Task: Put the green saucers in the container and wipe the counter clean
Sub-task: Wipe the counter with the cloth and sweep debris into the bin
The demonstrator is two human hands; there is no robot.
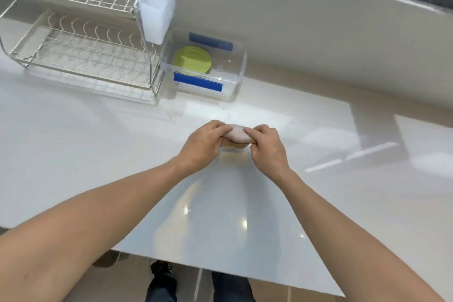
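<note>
Green saucers (192,59) lie stacked inside a clear plastic container (232,86) with blue clips, at the back of the white counter (73,144). Nearer to me, over the counter's middle, my left hand (202,143) and my right hand (267,147) both grip a small pinkish, speckled cleaning cloth or sponge (236,135), bunched between my fingers just above the surface. A yellowish underside shows beneath it. How many saucers are in the stack is hidden.
A two-tier wire dish rack (81,56) stands at the back left, with a white plastic cutlery holder (158,5) hung on its right end, right beside the container. A grey wall runs behind. The counter's front edge is near my legs.
</note>
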